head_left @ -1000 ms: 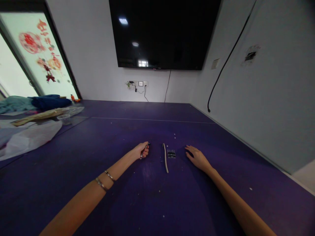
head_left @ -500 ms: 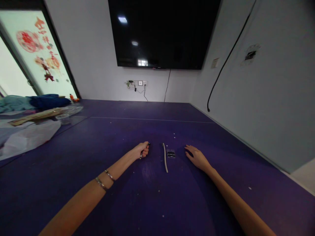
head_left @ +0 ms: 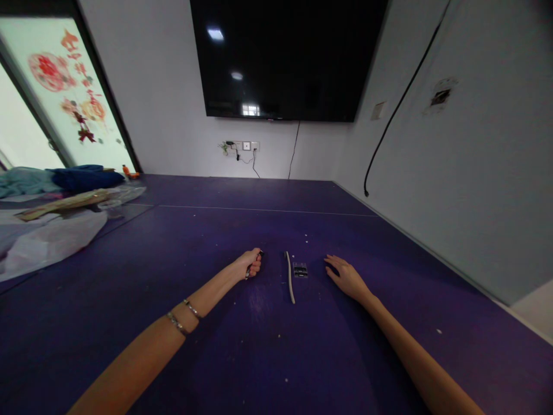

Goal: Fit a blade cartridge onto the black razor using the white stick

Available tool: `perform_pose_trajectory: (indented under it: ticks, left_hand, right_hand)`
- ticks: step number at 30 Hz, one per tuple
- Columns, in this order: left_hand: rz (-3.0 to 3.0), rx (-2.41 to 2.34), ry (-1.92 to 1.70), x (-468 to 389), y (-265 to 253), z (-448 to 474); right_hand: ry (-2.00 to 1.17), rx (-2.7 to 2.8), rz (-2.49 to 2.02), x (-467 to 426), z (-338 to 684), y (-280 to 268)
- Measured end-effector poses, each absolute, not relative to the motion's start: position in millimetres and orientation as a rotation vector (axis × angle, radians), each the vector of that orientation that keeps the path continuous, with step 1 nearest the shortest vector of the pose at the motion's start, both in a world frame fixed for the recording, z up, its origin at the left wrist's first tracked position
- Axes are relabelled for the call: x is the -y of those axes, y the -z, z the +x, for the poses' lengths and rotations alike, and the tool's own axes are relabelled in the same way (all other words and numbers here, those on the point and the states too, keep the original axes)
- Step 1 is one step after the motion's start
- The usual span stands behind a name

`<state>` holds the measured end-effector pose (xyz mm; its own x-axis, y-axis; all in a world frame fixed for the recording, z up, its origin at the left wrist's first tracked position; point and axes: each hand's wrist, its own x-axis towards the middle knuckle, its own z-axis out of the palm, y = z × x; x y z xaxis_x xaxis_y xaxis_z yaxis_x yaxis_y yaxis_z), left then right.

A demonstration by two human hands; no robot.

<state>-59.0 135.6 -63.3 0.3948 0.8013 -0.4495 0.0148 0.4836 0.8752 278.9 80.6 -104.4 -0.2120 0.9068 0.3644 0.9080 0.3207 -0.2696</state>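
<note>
My left hand is closed in a fist around a small dark object; its ends poke out above and below the fingers, and the rest is hidden. To its right lies a slim, pale, slightly curved stick-like piece with a dark far end. Just beside that piece is a small clear pack with black parts in it. Flat on the purple surface, palm down and fingers stretched, my right hand rests to the right of the pack, apart from it, holding nothing.
White plastic bags, a wooden piece and blue cloth are heaped at the left. A television hangs above wall sockets. A black cable dangles along the right wall. Small white bits dot the surface.
</note>
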Motion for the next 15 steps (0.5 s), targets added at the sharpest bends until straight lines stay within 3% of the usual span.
perform_pose_trajectory:
  ticks: [9, 15]
  left_hand:
    - [0.994, -1.014, -0.811, -111, 46, -60]
    - [1.134, -0.913, -0.939, -98, 46, -57]
  right_hand:
    - [-0.078, 2.066, -1.561, -87, 279, 99]
    - [0.026, 1.99, -1.437, -92, 223, 62]
